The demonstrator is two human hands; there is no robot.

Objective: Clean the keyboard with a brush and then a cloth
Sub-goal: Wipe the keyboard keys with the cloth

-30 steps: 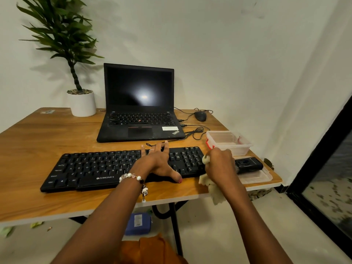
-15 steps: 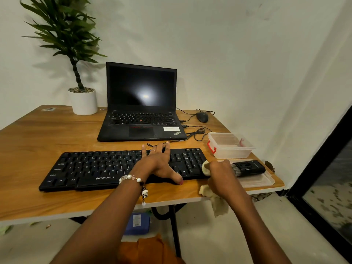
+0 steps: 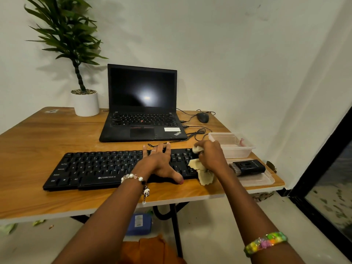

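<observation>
While bunched, cloth [image 3: 202, 171] in right grip [image 3: 211, 157].

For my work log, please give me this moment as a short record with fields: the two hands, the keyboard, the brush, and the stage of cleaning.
stage: wiping with cloth; brush set aside
left hand: fingers spread flat, pressing on the keyboard, steadying it
right hand: grips the cloth on the keyboard's right end
cloth: pale yellow, crumpled, one part hanging toward the table edge
brush: black, lying on a clear lid right of the keyboard
clear container: behind the brush
</observation>
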